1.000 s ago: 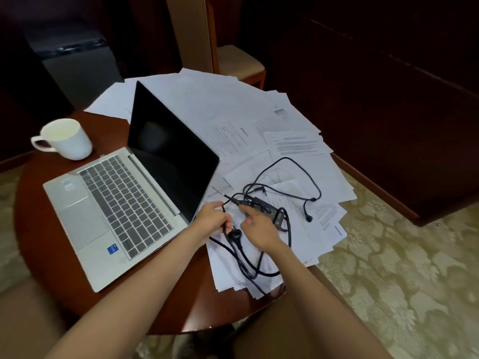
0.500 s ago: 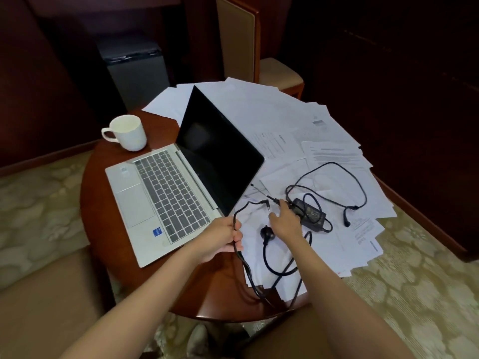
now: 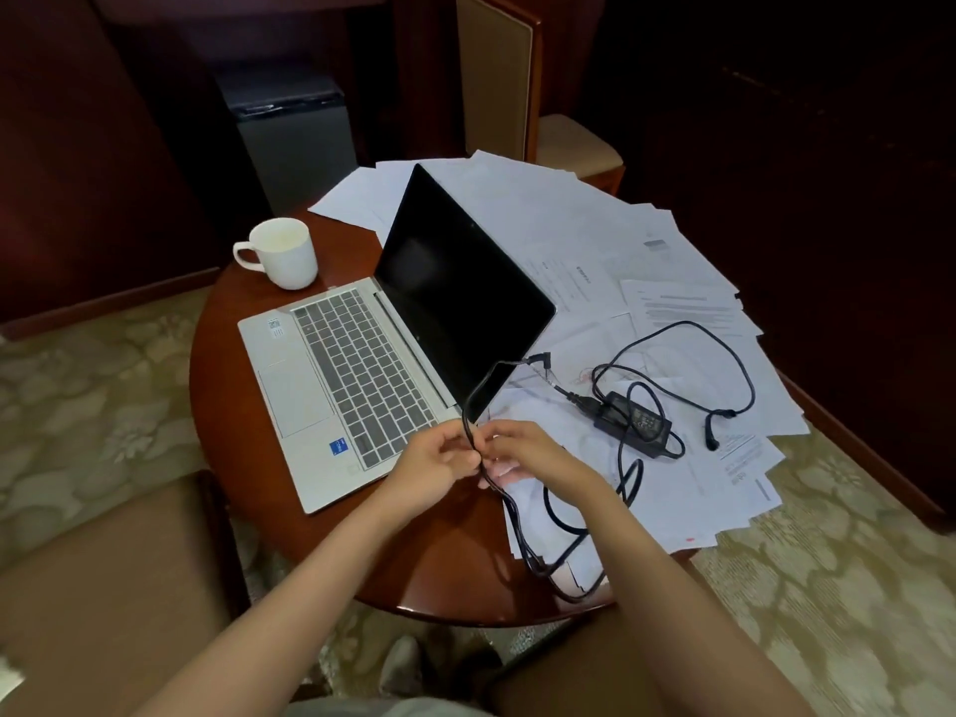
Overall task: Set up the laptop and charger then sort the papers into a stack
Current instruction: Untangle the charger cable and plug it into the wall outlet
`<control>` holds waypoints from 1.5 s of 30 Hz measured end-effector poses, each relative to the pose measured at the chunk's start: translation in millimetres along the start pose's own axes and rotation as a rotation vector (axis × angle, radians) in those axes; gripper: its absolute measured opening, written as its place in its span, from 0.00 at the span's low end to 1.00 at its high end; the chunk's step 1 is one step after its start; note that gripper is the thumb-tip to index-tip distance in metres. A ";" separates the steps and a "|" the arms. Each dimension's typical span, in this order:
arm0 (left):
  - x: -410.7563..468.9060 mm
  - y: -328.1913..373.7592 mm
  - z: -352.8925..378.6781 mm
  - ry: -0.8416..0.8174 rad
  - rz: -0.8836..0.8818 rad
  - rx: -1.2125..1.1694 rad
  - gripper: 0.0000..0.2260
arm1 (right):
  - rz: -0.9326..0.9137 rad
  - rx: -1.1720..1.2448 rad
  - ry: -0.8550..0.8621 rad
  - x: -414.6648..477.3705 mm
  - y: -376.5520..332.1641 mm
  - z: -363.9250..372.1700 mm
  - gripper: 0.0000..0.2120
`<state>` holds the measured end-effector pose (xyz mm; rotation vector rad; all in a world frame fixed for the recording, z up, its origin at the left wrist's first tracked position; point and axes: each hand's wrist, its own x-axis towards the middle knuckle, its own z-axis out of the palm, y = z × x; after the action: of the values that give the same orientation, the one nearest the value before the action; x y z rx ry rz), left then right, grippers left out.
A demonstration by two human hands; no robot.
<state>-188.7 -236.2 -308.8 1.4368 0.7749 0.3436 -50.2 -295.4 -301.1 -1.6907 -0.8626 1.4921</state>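
Observation:
An open silver laptop (image 3: 362,375) with a dark screen stands on the round wooden table (image 3: 227,406). To its right, white papers (image 3: 595,235) lie fanned over the table. The black charger brick (image 3: 633,421) rests on them, its cable (image 3: 688,344) looping around it. My left hand (image 3: 434,468) and my right hand (image 3: 522,458) meet at the laptop's front right corner, both pinching the charger cable. From my fingers the cable arcs up to its plug tip (image 3: 538,360), which hangs free beside the screen's corner.
A white mug (image 3: 284,253) stands on the table behind the laptop's left side. A wooden chair (image 3: 522,95) is at the far side, a padded seat (image 3: 103,587) at my near left. A grey bin (image 3: 289,132) stands beyond. Patterned carpet surrounds the table.
My right hand left the charger brick and came back to join the left hand on the cable. The plug tip has risen toward the screen's corner. The view shifted left.

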 end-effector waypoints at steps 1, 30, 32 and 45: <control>1.1 0.6 -1.1 0.022 0.028 0.046 0.13 | 0.003 0.058 -0.031 -1.9 2.3 -1.8 0.08; 48.0 -7.5 68.9 -0.070 -0.403 -0.464 0.03 | 0.152 0.003 0.142 -51.7 43.9 -48.6 0.09; 49.2 -9.2 67.1 -0.054 -0.436 -0.427 0.04 | 0.177 -0.003 0.166 -52.7 38.8 -50.6 0.11; 46.7 -2.2 63.0 -0.069 -0.475 -0.191 0.13 | 0.010 -0.026 0.385 -35.8 24.1 -39.6 0.15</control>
<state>-114.3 -253.9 -326.6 1.0411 0.9694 0.0011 -14.2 -341.6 -299.9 -1.9192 -0.6671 1.1105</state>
